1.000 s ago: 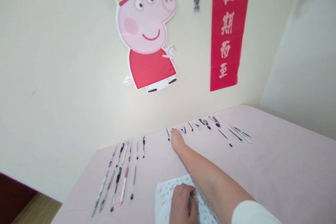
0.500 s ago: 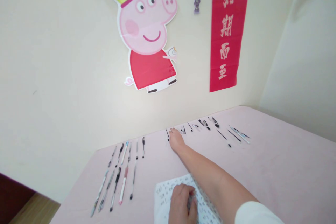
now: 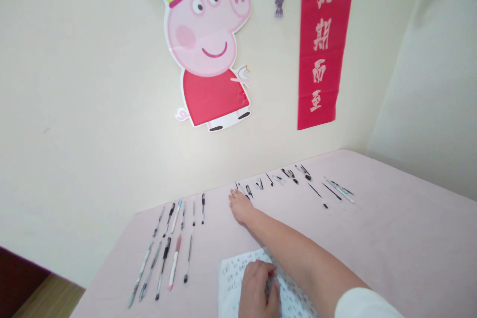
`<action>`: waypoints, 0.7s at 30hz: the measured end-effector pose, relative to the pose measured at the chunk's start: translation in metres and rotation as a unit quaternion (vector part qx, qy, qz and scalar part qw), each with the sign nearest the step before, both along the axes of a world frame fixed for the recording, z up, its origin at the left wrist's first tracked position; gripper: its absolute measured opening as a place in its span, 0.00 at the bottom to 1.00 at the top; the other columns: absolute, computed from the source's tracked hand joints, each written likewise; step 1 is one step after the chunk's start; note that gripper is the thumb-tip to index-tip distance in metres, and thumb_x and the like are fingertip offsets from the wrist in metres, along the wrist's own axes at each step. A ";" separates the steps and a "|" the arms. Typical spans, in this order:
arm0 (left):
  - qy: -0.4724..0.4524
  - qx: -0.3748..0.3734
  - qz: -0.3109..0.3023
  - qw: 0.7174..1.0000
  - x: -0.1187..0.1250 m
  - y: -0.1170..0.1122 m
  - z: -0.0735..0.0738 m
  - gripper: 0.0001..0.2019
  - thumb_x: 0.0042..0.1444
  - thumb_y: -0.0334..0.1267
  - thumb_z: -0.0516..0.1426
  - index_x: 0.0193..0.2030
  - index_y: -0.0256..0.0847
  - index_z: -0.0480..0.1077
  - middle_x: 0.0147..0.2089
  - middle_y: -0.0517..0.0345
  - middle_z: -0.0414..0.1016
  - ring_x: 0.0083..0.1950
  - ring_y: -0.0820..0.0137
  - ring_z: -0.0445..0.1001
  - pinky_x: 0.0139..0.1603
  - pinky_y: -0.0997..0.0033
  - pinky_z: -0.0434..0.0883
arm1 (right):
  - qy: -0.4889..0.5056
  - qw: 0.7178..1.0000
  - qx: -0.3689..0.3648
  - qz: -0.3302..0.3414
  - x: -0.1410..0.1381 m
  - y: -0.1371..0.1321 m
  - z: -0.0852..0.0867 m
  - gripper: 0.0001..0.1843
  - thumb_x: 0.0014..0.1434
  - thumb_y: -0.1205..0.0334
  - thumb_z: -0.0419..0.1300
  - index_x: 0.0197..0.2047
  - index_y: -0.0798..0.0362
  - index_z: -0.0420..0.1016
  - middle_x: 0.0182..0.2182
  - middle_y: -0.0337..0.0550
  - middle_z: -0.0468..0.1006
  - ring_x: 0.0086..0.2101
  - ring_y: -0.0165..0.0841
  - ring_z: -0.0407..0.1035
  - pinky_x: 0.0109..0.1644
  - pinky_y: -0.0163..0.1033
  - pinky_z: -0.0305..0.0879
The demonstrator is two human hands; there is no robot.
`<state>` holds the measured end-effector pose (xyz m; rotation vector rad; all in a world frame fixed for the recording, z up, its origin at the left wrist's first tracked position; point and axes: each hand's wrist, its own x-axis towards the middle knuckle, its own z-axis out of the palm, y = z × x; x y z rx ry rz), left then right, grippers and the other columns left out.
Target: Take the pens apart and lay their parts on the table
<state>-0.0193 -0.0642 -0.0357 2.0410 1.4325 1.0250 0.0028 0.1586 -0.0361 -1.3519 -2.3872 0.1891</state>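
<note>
My right hand (image 3: 240,206) reaches far across the table, its fingers stretched out and low on the cloth. The fingertips cover the lower part of a thin black refill (image 3: 236,186); whether they touch it cannot be made out. Just right of the fingers lie short dark pen parts (image 3: 249,190). Nearer to me, my left hand (image 3: 257,288) rests on a sheet of handwritten paper (image 3: 229,288). It is loosely curled, with a gap between thumb and fingers and nothing visible in it.
Pens stand in two rows at the left, among them a pink-and-white pen (image 3: 174,263) and a black-capped pen (image 3: 164,268). More pen parts (image 3: 288,175) run along the wall edge. Several pens and refills (image 3: 339,190) lie at the right on the pink tablecloth (image 3: 402,238).
My right hand has moved a little left and towards me, uncovering dark pen parts beside the refill. My left hand stays in place on the paper.
</note>
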 end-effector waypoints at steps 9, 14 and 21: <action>-0.001 0.007 -0.002 1.000 0.000 0.000 -0.001 0.13 0.45 0.25 0.50 0.37 0.39 0.68 0.33 0.54 0.70 0.38 0.66 0.67 0.41 0.64 0.65 | -0.007 1.000 0.004 -0.018 0.002 0.007 0.001 0.22 0.61 0.64 0.46 0.57 0.63 0.64 0.61 0.55 0.56 0.61 0.39 0.49 0.63 0.42 0.44; 0.007 0.003 0.002 1.000 0.000 0.001 -0.002 0.12 0.45 0.25 0.50 0.36 0.38 0.68 0.34 0.54 0.70 0.39 0.66 0.66 0.41 0.64 0.64 | -0.013 1.000 0.000 -0.022 0.004 0.005 0.006 0.22 0.61 0.65 0.46 0.57 0.63 0.64 0.61 0.56 0.56 0.60 0.39 0.49 0.62 0.43 0.46; -0.001 0.003 0.004 1.000 0.001 -0.001 0.001 0.12 0.46 0.25 0.50 0.36 0.39 0.68 0.34 0.53 0.70 0.39 0.66 0.67 0.41 0.65 0.65 | -0.008 1.000 -0.002 -0.009 0.006 -0.002 0.015 0.22 0.61 0.65 0.46 0.57 0.64 0.63 0.61 0.58 0.55 0.60 0.40 0.50 0.62 0.44 0.45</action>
